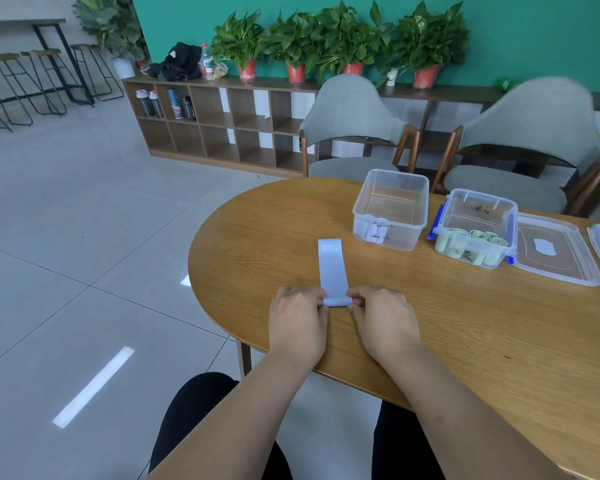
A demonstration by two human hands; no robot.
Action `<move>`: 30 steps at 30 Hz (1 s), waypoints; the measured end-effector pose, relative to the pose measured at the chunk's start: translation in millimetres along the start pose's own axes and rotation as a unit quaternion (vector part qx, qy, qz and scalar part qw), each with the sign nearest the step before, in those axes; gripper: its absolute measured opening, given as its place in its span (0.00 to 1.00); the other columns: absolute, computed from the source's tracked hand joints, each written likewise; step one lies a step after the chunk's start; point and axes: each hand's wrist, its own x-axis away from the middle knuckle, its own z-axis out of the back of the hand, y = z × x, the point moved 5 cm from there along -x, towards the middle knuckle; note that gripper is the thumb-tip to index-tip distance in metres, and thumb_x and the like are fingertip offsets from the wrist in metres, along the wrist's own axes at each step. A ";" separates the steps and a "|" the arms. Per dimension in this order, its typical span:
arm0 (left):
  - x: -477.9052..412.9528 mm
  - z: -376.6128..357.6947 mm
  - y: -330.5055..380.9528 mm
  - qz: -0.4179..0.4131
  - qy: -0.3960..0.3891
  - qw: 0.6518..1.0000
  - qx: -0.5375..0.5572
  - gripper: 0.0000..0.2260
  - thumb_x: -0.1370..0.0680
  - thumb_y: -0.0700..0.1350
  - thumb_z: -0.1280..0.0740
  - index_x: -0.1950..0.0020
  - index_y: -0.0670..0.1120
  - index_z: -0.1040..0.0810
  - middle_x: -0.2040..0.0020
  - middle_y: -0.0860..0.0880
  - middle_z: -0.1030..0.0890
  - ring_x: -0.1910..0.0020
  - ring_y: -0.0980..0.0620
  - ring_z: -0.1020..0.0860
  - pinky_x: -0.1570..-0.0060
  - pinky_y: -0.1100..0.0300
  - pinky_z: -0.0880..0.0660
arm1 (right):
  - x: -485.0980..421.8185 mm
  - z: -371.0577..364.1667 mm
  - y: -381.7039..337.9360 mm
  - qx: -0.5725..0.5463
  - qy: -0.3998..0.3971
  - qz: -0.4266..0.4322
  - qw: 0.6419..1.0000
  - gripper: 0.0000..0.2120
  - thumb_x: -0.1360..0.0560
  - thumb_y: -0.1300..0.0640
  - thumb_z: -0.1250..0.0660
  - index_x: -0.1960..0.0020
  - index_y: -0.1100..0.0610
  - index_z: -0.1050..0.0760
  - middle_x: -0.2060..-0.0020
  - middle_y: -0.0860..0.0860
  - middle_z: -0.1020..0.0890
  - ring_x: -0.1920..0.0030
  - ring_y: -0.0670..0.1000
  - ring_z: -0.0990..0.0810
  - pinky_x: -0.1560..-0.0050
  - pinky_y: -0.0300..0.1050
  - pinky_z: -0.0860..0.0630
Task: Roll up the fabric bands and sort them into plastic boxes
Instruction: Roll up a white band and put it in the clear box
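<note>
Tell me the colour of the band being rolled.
Pale lilac-blue band, printed "20 LB" in white; head view.

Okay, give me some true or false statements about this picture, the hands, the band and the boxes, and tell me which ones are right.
1. The left hand and right hand both pinch the near end of the band. True.
2. The band reads 30 LB. False: it reads 20 LB.
3. The band is fully rolled. False: only its near end is curled; the rest lies flat on the table.
4. The blue-clipped box holds green rolls. True.
5. The clear box is empty. False: pale rolls sit in its near left corner.
</note>
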 end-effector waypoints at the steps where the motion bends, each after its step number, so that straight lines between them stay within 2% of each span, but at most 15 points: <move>1: -1.4 -0.4 -1.1 0.001 -0.003 1.000 0.001 0.10 0.20 0.43 0.29 0.40 0.53 0.15 0.49 0.56 0.15 0.43 0.50 0.25 0.45 0.56 0.27 | -0.3 0.6 0.2 -0.007 0.000 -0.002 1.000 0.13 0.20 0.54 0.30 0.36 0.46 0.19 0.47 0.43 0.15 0.46 0.48 0.17 0.50 0.43 0.24; 6: -3.3 -2.1 -6.7 0.002 -0.028 0.999 0.020 0.08 0.20 0.45 0.29 0.42 0.53 0.16 0.51 0.57 0.15 0.44 0.52 0.27 0.45 0.57 0.28 | 4.2 3.5 7.3 -0.046 -0.008 -0.011 0.999 0.08 0.21 0.54 0.29 0.43 0.46 0.18 0.54 0.41 0.15 0.51 0.46 0.17 0.50 0.46 0.20; 12: -4.9 -6.7 -7.9 0.002 -0.053 0.999 -0.005 0.08 0.17 0.49 0.33 0.42 0.54 0.16 0.50 0.57 0.15 0.44 0.48 0.26 0.44 0.52 0.27 | -1.1 1.5 7.2 -0.032 -0.008 0.001 0.999 0.08 0.19 0.51 0.31 0.41 0.45 0.17 0.51 0.43 0.16 0.49 0.49 0.18 0.50 0.47 0.21; 15: -4.0 -5.8 -5.4 0.005 -0.033 0.999 -0.002 0.08 0.17 0.48 0.33 0.40 0.54 0.17 0.50 0.56 0.15 0.45 0.49 0.25 0.45 0.54 0.28 | -4.8 0.5 5.6 -0.020 -0.010 -0.002 1.000 0.09 0.18 0.50 0.33 0.40 0.45 0.18 0.49 0.44 0.15 0.47 0.51 0.18 0.49 0.48 0.21; 21: 1.4 -4.1 -5.7 0.034 0.003 0.998 0.051 0.09 0.21 0.42 0.28 0.43 0.53 0.19 0.55 0.59 0.16 0.50 0.54 0.28 0.50 0.59 0.30 | -4.9 1.0 5.1 -0.039 0.004 -0.010 0.999 0.07 0.19 0.51 0.31 0.42 0.45 0.18 0.54 0.42 0.14 0.51 0.48 0.16 0.51 0.47 0.20; 27: 3.5 0.7 -8.0 0.033 0.007 0.998 0.049 0.08 0.21 0.43 0.28 0.42 0.53 0.17 0.55 0.59 0.16 0.48 0.55 0.27 0.52 0.61 0.34 | -0.1 0.8 7.6 -0.082 0.001 -0.017 0.996 0.10 0.23 0.54 0.26 0.42 0.44 0.16 0.57 0.40 0.16 0.56 0.42 0.18 0.51 0.42 0.21; 30: 4.1 0.9 -10.2 0.039 -0.001 0.998 0.047 0.08 0.20 0.44 0.29 0.42 0.53 0.16 0.54 0.59 0.15 0.45 0.55 0.27 0.51 0.62 0.35 | 1.5 -2.5 8.5 -0.083 -0.005 -0.019 0.996 0.09 0.23 0.53 0.26 0.43 0.45 0.16 0.56 0.40 0.15 0.56 0.42 0.18 0.50 0.42 0.21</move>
